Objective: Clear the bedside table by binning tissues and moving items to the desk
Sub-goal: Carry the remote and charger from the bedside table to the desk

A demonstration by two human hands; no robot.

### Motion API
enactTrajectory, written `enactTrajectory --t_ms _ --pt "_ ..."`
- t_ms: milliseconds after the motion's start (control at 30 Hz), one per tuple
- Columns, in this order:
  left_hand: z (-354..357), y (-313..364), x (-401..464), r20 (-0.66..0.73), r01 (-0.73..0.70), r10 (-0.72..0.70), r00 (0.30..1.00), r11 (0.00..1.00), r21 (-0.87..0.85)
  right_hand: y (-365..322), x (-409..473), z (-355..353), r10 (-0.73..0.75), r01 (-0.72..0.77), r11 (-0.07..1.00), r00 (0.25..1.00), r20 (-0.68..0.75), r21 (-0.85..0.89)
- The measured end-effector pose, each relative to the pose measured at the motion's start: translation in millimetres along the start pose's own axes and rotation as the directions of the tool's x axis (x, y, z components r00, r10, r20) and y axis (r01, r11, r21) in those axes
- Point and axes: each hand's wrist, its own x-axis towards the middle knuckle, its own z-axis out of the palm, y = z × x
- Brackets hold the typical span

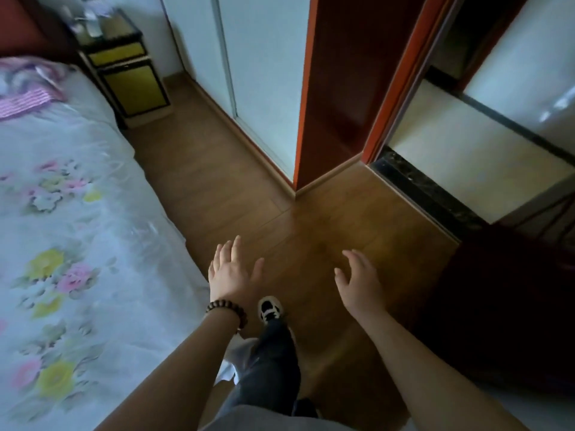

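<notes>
Two empty hands: left hand [231,273], right hand [361,279]; no legible writing.

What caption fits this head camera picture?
Empty hands, left and right, approach the cluttered bedside table beside the bed.

The bed [62,228] lay along the left, the bedside table [124,70] stood beyond its head against the far wall with small blurred items [88,21] on top, the wardrobe [264,73] stood to the table's right, and the doorway [466,150] opened further right.
</notes>
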Motion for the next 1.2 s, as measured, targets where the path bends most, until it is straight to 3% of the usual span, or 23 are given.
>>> enactTrajectory --t_ms 233,533,867,1200 --pt "-19.1 -16.0 138.8 -0.090 0.161 -0.162 0.983 0.987 -0.010 -85.7 164.2 32.7 -0.251 0.250 0.968 0.966 0.058 0.031" --pt "-90.3 -27.0 335.9 -0.144 0.245 -0.240 0.960 0.969 0.020 -238.7 347.7 62.8 -0.428 0.433 0.901 0.898 0.103 -0.021" --pt "-127.5 -64.2 530.5 -0.215 0.353 -0.344 0.914 0.936 0.002 -364.2 533.6 116.7 -0.501 0.509 0.861 0.845 0.187 0.005" --pt "-196.3 -65.9 812.2 -0.297 0.447 -0.448 0.843 0.891 -0.077 -536.2 785.2 144.9 -0.570 0.580 0.814 0.788 0.232 0.032"
